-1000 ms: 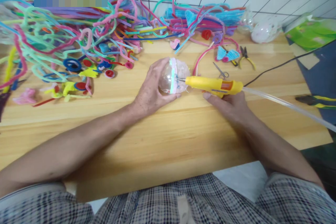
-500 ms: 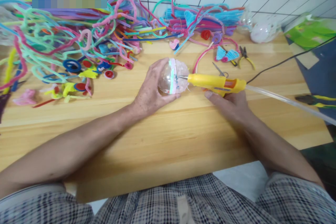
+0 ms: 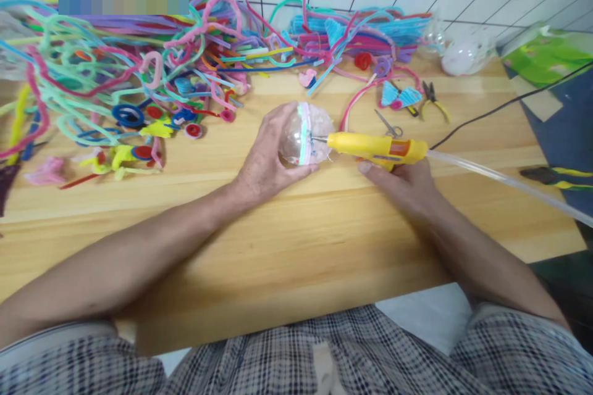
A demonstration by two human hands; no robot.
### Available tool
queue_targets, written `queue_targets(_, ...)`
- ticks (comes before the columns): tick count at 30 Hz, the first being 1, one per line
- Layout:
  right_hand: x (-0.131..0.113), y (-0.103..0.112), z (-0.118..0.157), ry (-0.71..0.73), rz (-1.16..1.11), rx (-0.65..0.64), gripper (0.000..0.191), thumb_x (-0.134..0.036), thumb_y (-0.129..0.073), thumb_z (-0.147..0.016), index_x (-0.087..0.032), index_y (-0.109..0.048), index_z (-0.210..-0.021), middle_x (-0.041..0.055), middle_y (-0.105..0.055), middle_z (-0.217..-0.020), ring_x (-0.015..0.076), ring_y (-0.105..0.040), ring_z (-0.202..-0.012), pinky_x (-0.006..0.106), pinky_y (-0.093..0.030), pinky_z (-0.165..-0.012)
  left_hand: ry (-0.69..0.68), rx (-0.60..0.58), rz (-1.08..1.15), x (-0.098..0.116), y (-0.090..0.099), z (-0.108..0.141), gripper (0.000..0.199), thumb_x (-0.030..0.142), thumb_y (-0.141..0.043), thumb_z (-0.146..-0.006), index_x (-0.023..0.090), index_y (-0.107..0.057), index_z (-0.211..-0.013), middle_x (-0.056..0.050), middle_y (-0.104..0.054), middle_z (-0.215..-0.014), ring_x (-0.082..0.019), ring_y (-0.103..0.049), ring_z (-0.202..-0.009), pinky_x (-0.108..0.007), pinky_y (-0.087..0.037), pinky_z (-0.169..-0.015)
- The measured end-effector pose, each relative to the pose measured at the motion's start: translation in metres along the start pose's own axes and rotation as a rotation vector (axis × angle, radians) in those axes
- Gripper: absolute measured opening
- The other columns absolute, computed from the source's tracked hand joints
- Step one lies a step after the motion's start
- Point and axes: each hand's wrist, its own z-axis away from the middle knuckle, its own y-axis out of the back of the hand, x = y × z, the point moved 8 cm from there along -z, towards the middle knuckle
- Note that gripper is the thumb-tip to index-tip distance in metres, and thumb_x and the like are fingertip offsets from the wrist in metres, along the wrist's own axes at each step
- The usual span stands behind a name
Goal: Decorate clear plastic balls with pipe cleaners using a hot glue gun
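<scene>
My left hand (image 3: 265,157) is wrapped round the left side of a clear plastic ball (image 3: 291,139) above the wooden table. A mint-green and pale lilac band of pipe cleaner (image 3: 304,136) circles the ball's middle, and its right half looks whitish inside. My right hand (image 3: 403,182) grips a yellow hot glue gun (image 3: 364,145) by its handle. The gun's metal nozzle points left and is at the ball's surface, just right of the band; whether it touches I cannot tell. A long clear glue stick (image 3: 491,179) sticks out of the gun's back end.
Heaped pipe cleaners (image 3: 92,68) in many colours cover the table's back left. Scissors (image 3: 389,123), pliers (image 3: 434,103) and a blue pipe-cleaner bow (image 3: 401,95) lie beyond the gun. More clear balls (image 3: 463,57) sit at the back right. A black cord (image 3: 491,108) runs off right.
The glue gun and my right hand have shifted slightly left, bringing the nozzle a little further across the ball near the band. My left hand and the ball stay in place.
</scene>
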Motion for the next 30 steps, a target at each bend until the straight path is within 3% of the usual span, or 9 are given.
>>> queue_targets(10, -0.0014, -0.0026, -0.0017, -0.005, -0.009, -0.014, 0.018, -0.045, -0.084, -0.093, -0.031, -0.086, -0.105, 0.0015, -0.089, -0.101, 0.0279, -0.084, -0.093, 0.043, -0.073, -0.084, -0.048, 0.004, 0.012, 0.0034, 0.0006, -0.0001, 0.112, 0.074, -0.09, -0.092, 0.033, -0.028, -0.176, -0.018, -0.053, -0.174, -0.043, -0.052, -0.166, -0.063, -0.044, -0.14)
queue_targets(24, -0.0006, 0.0002, 0.0025, -0.02, -0.018, 0.012, 0.013, -0.038, -0.086, -0.093, -0.033, -0.087, -0.106, 0.0016, -0.089, -0.103, 0.0288, -0.086, -0.098, 0.044, -0.073, -0.09, -0.053, 0.019, 0.009, 0.0041, 0.002, 0.0005, 0.111, 0.074, -0.09, -0.093, 0.032, -0.03, -0.176, -0.018, -0.054, -0.173, -0.041, -0.052, -0.165, -0.062, -0.044, -0.14)
queue_targets(30, 0.0, -0.0031, 0.0017, -0.055, -0.012, -0.015, 0.018, -0.044, -0.089, -0.092, -0.032, -0.087, -0.105, 0.0025, -0.089, -0.107, 0.0303, -0.085, -0.1, 0.046, -0.073, -0.09, -0.046, 0.004, -0.013, 0.0039, -0.0005, -0.0006, 0.113, 0.077, -0.088, -0.092, 0.031, -0.028, -0.177, -0.019, -0.053, -0.174, -0.042, -0.052, -0.166, -0.064, -0.045, -0.14)
